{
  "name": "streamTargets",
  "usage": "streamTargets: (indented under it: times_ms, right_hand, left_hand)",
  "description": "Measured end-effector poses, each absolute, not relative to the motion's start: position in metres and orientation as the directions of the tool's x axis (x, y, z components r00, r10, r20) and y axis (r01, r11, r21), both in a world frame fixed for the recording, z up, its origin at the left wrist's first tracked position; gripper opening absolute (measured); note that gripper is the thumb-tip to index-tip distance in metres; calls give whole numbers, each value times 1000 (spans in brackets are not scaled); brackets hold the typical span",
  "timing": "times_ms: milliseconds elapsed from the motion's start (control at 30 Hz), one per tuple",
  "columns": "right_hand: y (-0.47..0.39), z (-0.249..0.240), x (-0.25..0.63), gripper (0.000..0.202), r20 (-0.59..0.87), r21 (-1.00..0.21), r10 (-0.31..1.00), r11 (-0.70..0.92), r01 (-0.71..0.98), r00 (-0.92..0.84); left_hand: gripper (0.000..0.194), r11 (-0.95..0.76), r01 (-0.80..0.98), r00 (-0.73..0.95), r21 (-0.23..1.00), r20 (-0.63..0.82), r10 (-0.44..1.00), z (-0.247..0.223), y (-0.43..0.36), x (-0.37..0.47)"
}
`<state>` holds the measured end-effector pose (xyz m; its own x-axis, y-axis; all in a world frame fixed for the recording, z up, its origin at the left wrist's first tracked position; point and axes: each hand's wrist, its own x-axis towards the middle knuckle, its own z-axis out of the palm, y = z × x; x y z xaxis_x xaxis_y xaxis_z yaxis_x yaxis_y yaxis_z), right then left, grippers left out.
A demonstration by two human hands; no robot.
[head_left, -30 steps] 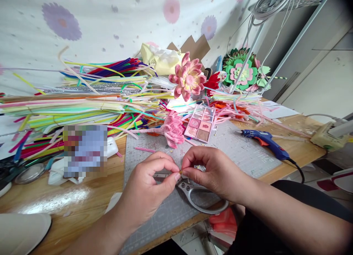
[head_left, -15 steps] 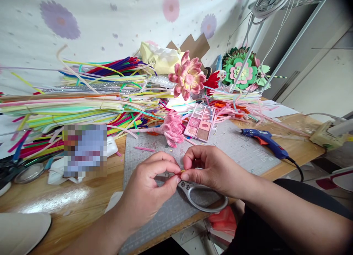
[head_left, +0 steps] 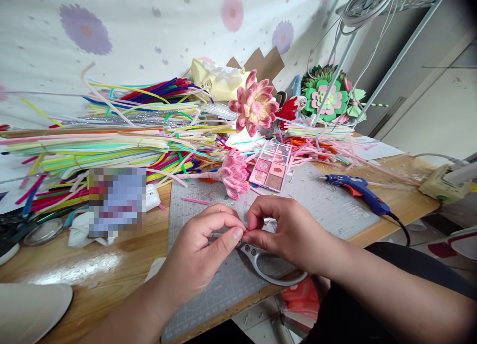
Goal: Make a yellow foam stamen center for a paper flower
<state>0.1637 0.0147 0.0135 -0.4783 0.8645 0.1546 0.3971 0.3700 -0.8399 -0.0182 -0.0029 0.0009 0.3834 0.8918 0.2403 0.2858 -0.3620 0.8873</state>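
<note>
My left hand [head_left: 206,252] and my right hand [head_left: 281,230] meet over the grey cutting mat [head_left: 316,200]. Thumb and forefinger of each are pinched, and the fingertips touch around something tiny that they almost fully hide. Beneath my fingers lies a pair of scissors [head_left: 254,258] with silver-grey handles; the blades are mostly covered by my hands. Just beyond, a pink fuzzy flower [head_left: 234,175] rests on its side, its wrapped stem pointing left. A makeup palette [head_left: 276,169] with pink and brown pans sits to its right. A short pink stick [head_left: 196,201] lies on the mat.
Bundles of coloured pipe cleaners [head_left: 93,150] cover the back and left of the table. A blue glue gun [head_left: 357,189] lies at the right, its cord hanging over the edge. A larger pink flower [head_left: 255,105] stands at the back, near a green paper flower [head_left: 328,97].
My left thumb has shifted up and forward along the pinch, and the yellowish bit seen between my fingertips is now nearly hidden. The view has moved slightly.
</note>
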Motion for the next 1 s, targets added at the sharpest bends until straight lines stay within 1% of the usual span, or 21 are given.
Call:
streamTargets:
  times_ms: [133,233,333,400,533,633,733,800,933,1000]
  right_hand:
    - [13,12,161,12,272,-740,846,488,462,-458]
    - [13,9,159,13,343,-677,819,555,483,-459]
    - [11,7,159,14,374,-640,809,579,505,-454]
    - [10,7,159,17,370,-627,809,580,520,-457]
    - [11,6,162,31,372,-652,793,593,472,-482]
    - [12,6,166,31,389,-699,813,567,436,-434]
    - [12,5,169,27,355,-751,853,504,427,-382]
    - [11,6,169,26,319,-774,867,471,423,-382]
    - [9,7,169,21,299,-789,861,466,400,-412]
    - [8,9,171,18,300,-791,862,465,399,-409]
  left_hand:
    - [19,-319,277,381,907,201,902,0,-2,-19]
    - [16,-279,280,374,919,163,913,-1,-1,-18]
    - [13,-226,268,365,937,118,923,-2,0,-17]
    - [11,-155,227,351,962,68,934,-3,0,-17]
    - [10,1,69,259,998,-19,966,-5,0,-17]
    - [9,56,6,199,998,-56,978,-5,0,-17]
    - [8,74,-19,196,997,-69,978,-6,0,-17]
    - [8,75,-28,206,997,-68,976,-6,0,-18]
    - [9,65,-33,220,997,-56,974,-5,-1,-18]
    - [12,25,-33,205,999,-18,979,-4,-1,-19]
